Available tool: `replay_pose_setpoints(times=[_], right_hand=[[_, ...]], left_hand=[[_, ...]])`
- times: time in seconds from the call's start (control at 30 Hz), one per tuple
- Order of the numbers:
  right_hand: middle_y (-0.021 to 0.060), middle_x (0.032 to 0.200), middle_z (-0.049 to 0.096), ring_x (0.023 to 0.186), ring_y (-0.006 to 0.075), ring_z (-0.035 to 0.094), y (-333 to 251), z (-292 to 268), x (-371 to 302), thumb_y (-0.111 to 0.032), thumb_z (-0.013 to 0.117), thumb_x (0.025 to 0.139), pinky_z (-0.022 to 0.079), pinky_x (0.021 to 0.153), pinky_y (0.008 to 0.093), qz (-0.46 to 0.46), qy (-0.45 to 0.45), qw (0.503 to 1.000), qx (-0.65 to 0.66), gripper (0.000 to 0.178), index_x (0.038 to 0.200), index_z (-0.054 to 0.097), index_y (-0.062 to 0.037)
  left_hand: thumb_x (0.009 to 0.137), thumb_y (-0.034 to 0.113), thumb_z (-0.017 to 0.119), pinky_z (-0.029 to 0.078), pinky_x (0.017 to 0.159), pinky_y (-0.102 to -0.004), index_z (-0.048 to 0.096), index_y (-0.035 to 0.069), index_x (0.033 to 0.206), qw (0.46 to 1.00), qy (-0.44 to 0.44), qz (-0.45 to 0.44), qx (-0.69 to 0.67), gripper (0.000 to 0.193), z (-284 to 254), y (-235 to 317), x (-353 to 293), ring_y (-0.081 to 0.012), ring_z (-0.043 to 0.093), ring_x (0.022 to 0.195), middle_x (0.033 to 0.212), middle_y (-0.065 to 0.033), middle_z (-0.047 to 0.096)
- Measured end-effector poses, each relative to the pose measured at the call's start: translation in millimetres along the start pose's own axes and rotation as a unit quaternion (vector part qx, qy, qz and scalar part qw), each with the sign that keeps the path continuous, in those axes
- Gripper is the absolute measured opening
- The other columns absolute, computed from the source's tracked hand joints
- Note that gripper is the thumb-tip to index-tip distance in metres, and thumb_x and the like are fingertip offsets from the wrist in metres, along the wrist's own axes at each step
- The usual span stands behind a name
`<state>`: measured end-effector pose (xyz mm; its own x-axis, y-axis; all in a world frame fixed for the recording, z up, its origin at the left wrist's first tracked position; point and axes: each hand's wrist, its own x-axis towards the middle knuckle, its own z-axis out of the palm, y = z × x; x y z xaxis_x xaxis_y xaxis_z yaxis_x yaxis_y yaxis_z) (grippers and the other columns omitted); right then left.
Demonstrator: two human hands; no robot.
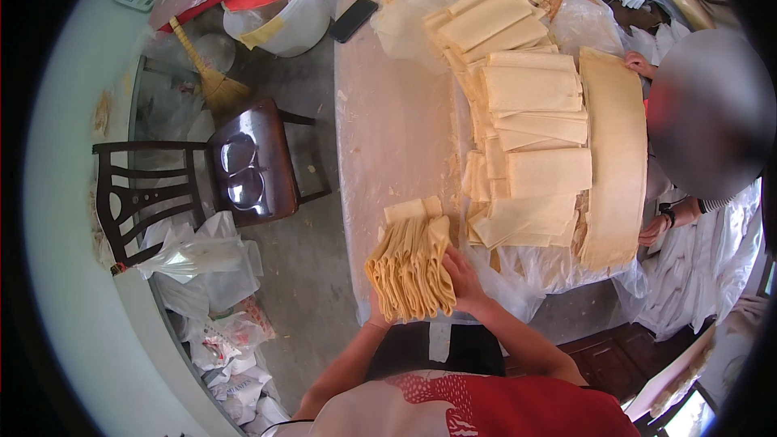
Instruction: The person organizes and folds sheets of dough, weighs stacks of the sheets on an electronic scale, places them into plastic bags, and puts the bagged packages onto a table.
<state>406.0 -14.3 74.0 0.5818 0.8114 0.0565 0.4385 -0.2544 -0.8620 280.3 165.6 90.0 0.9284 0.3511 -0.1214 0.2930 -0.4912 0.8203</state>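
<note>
A thick bundle of folded yellow tofu-skin sheets [409, 271] stands at the table's near edge, its wavy folds facing me. My right hand [463, 282] presses its right side, thumb and fingers partly behind the folds. On the other side, my left hand [379, 313] grips low at the bundle's left corner, most of its fingers hidden. A flat folded tofu-skin piece [410, 210] lies just beyond the bundle. To the right, several piles of flat folded tofu-skin sheets [534, 81] overlap in a column down the table.
A co-worker's hands [657, 231] rest by a long stacked strip of sheets [613, 154] at the table's right. A black phone [354, 19] lies at the far left corner of the table [388, 137]. Left stand a dark chair [255, 166], a white bucket [291, 24] and a broom [218, 87].
</note>
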Motion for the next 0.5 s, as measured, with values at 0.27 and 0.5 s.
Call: replay_pose_setpoints(times=[0.27,0.5], right_hand=[[0.0198,0.137,0.04,0.118,0.0415,0.045,-34.0,-8.3,39.4,-0.038,0.072,0.072,0.044,0.094,0.0469,0.076,0.046,0.995,-0.035,0.083,0.141,0.037,-0.0085],[0.015,0.118,0.051,0.109,0.0336,0.053,-125.4,-82.4,40.1,-0.041,0.069,0.078,0.052,0.077,0.0426,0.051,-0.007,0.994,-0.098,0.066,0.133,0.05,-0.0109]], left_hand=[[0.082,0.018,0.068,0.041,0.101,-0.0394,0.051,0.006,0.131,0.991,-0.009,0.017,0.129,0.053,11.0,-21.1,0.8,-0.0255,0.053,0.119,0.129,-0.0105,0.056],[0.092,0.032,0.046,0.043,0.101,-0.0412,0.041,0.005,0.139,0.733,-0.001,-0.252,-0.632,0.054,-31.0,29.9,38.9,-0.0272,0.052,0.121,0.134,-0.0102,0.052]])
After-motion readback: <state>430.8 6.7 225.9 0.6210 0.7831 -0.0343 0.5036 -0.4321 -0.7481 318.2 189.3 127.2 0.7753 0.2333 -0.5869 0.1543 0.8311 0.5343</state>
